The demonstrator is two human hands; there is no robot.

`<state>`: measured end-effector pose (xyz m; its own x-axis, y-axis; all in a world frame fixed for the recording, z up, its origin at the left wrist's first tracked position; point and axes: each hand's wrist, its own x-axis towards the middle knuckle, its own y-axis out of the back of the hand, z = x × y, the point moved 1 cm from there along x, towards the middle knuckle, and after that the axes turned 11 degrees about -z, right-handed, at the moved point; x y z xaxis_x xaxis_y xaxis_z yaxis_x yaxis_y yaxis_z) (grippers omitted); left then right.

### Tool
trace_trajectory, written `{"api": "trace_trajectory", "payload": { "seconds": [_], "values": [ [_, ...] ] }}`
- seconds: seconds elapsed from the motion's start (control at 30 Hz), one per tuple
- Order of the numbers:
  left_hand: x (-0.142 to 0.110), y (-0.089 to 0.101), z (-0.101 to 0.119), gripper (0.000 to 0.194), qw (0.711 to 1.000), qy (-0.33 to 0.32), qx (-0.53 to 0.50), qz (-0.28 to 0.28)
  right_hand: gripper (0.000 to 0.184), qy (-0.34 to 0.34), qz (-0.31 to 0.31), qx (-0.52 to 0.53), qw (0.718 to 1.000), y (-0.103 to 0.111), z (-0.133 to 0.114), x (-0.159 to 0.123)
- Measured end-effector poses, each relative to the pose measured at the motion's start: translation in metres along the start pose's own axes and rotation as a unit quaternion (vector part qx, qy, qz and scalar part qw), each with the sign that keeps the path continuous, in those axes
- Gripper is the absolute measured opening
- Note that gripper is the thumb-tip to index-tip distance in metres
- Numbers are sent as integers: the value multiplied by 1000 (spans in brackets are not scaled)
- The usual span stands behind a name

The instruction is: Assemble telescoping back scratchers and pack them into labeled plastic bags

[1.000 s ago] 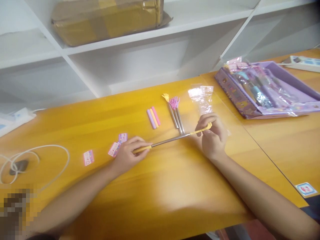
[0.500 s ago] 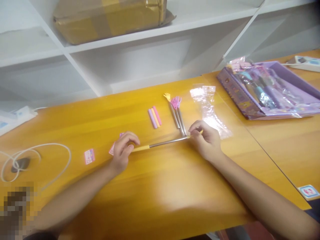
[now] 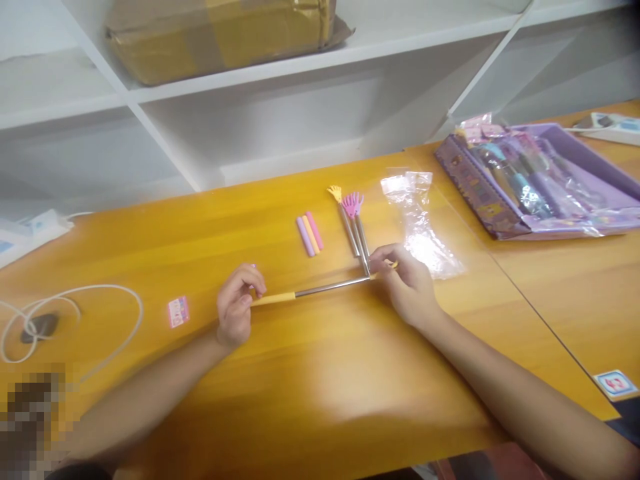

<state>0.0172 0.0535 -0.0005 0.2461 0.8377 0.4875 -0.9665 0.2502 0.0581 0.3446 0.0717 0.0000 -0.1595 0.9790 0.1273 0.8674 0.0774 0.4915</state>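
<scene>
A telescopic back scratcher (image 3: 320,290) with a yellow grip and a steel rod lies stretched across the orange table (image 3: 320,387). My left hand (image 3: 235,303) pinches its yellow grip end. My right hand (image 3: 405,283) is closed on its yellow claw end. Just beyond the rod lie three more small scratchers (image 3: 353,223), one with a yellow claw and two with pink claws. Beside them sit three loose grips (image 3: 310,235), purple, orange and pink.
A crumpled clear plastic bag (image 3: 417,220) lies right of the scratchers. A purple box of packaged goods (image 3: 537,183) stands at the far right. A pink card (image 3: 179,311) and a white cable loop (image 3: 75,313) lie at the left. White shelves with a brown parcel (image 3: 220,33) rise behind.
The scratcher has come down onto the table and shifted a little left. My right hand has lowered and moved left with the claw end. My left hand has drawn back along the grip.
</scene>
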Motion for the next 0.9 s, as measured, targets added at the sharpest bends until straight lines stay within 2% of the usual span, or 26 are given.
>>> {"api": "trace_trajectory", "payload": {
  "seconds": [0.2,0.33,0.4,0.63,0.9],
  "values": [
    [2,1,0,23,998,-15,-10,55,24,-8,-38,33,999,-1,1,2],
    [6,3,-1,23,995,-14,-24,98,44,12,-93,102,990,-1,5,6],
    [7,3,-2,22,994,-10,-35,106,48,23,-106,112,988,0,8,8],
    [6,1,0,22,995,-12,-47,85,54,31,-53,58,996,3,6,12],
    [1,-2,3,24,999,-7,-6,33,51,40,-95,24,994,-1,4,7]
  ]
}}
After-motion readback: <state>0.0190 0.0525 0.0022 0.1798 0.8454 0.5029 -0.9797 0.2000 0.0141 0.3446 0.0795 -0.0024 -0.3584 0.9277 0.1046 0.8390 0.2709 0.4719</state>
